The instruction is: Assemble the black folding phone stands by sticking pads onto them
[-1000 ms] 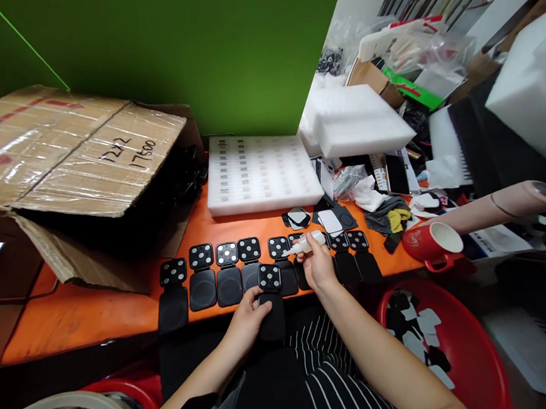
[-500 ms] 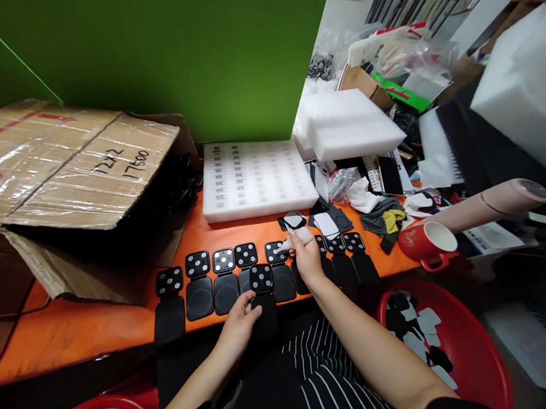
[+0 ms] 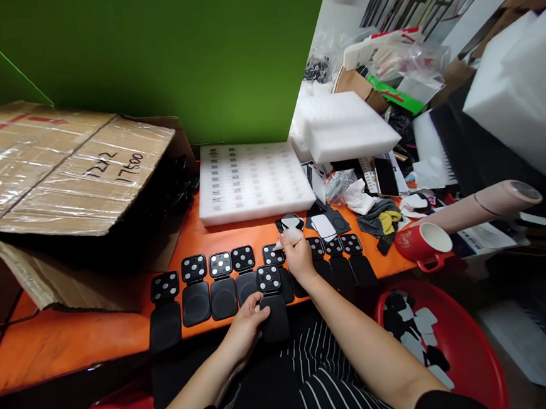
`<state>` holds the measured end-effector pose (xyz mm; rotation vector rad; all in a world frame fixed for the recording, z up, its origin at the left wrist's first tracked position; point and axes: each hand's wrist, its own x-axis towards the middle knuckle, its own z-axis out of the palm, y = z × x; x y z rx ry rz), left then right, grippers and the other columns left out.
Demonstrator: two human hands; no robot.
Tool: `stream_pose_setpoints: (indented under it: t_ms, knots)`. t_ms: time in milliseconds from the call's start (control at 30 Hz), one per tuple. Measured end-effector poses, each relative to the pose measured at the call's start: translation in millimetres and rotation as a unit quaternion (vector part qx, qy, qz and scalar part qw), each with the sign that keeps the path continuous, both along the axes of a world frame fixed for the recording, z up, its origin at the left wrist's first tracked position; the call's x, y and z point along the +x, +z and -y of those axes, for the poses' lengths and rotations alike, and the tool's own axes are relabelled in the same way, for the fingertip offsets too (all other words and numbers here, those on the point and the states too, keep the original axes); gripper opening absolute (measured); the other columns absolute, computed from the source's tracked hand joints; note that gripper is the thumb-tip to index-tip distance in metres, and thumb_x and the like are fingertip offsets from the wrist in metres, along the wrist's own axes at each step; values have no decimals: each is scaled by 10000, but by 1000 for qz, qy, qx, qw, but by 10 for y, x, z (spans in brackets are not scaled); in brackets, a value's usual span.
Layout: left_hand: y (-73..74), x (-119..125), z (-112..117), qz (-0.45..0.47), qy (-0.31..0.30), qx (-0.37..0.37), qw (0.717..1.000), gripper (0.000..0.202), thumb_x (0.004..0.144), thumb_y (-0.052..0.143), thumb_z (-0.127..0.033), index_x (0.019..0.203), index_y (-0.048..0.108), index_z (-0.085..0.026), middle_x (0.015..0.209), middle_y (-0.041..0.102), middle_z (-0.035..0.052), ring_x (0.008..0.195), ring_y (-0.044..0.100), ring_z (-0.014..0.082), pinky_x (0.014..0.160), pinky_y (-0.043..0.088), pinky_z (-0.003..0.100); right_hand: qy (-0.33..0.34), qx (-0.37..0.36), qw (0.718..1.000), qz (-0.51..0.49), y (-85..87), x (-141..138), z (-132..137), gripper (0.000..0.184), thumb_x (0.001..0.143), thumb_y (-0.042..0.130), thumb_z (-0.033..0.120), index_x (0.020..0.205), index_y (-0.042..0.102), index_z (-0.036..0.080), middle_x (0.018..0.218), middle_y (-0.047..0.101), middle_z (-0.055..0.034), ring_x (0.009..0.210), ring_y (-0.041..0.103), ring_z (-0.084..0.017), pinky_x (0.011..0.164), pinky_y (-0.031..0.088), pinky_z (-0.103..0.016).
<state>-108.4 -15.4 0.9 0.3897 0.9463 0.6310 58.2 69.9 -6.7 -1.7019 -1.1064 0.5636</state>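
My left hand [image 3: 247, 326] grips the side of an opened black hinged case [image 3: 274, 321], thumb on its lower plain half. The upper half of that case carries several pale round dots and tilts above the row behind. My right hand [image 3: 300, 259] is closed around a small white squeeze bottle [image 3: 292, 236], its nozzle pointing left near a dotted case [image 3: 273, 253] in the row. Several similar opened cases [image 3: 196, 303] lie side by side along the table's front edge, dotted halves at the back. My right hand and the held case partly cover some of them.
A white foam block [image 3: 257, 187] with slots lies at the back of the orange table [image 3: 99, 341]. Left stands a large cardboard box [image 3: 62, 164]. To the right are a red mug [image 3: 411, 244], a pink flask [image 3: 490, 203] and a red basin [image 3: 473, 340] with black and white pieces.
The held case has shifted slightly right, along with my left hand. My right hand has moved a little left with the bottle. The whole view has shifted slightly.
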Motion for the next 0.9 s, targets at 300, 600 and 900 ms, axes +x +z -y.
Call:
stream_pose_setpoints:
  t_ms: [300,600,900]
  knots:
    - [-56,21,29,-1,13,10,1000,424,633,764,-314,976,547,-191,698,595,-38,582,549,99,568,413,207,11,-19,999,-26,-13,28,151,343,808,512,503,850,583,169,775,682,-86,702,618,-210,647,469,-321]
    - [-60,33,34,-8,13,19,1000,457,613,773,-333,986,551,-189,691,600,-31,621,572,125,609,434,232,-33,-16,992,-118,-4,238,152,384,806,486,532,832,585,162,765,677,-78,533,568,-159,522,468,-294]
    - [-14,55,32,-12,7,22,1000,440,619,767,-352,960,542,-188,802,657,14,716,619,165,673,464,266,-81,-5,995,-52,-64,412,101,426,783,513,543,901,580,139,829,688,-107,671,615,-205,637,479,-337]
